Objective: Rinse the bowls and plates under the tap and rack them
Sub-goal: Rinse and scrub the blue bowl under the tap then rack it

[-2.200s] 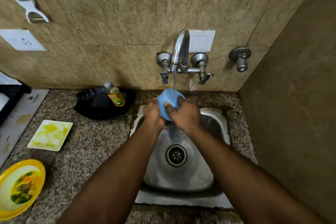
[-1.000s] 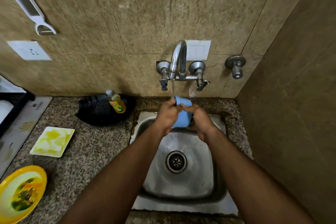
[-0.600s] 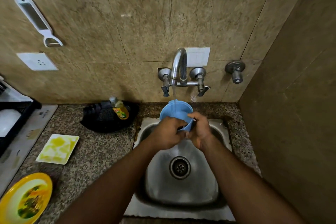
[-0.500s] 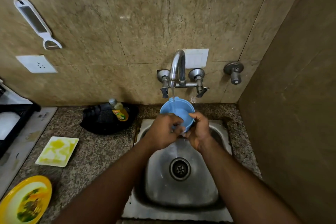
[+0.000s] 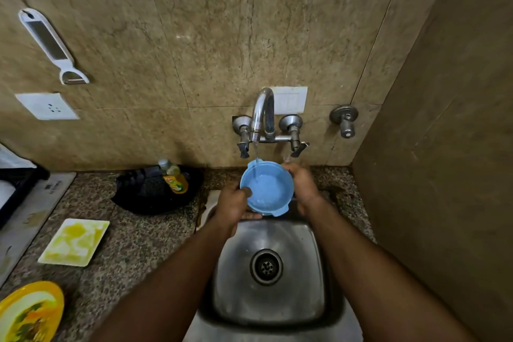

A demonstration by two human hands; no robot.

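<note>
Far L edge: black rack [image 5: 14,178] partly in frame, w/ something white in it; likely where rinsed items go.

L, near edge of worktop [image 5: 133,247]: yellow plate [image 5: 30,311] w/ food residue, not yet rinsed. Just beyond it, square white plate [image 5: 73,241] smeared yellow, also unrinsed. Both lie flat, well apart from sink, presumably queued within the left hand's reach.

L wall: white peeler [image 5: 52,47] hangs above a socket [image 5: 47,106].

Back of worktop, L of sink: dish-soap bottle [image 5: 173,176] lies on a black tray [image 5: 155,191].

Centre: tap [image 5: 262,116] running, thin stream falls into blue bowl [image 5: 266,189]. Bowl held mouth-up over back rim of steel sink [image 5: 268,266], so water pools inside and overflow drops into the basin.

Left hand [image 5: 236,203]: clamped on bowl's L rim, thumb over lip, fingers underneath for support.

Right hand [image 5: 301,183]: wrapped round R side of bowl, steadying it under the stream. Fingers mostly hidden behind bowl.

Judgement: rinse of bowl in progress; racking not yet done; two plates left. Wet plastic is prob. slippery, hence the two-hand hold.

R: spare wall valve [image 5: 344,119], then side wall.
</note>
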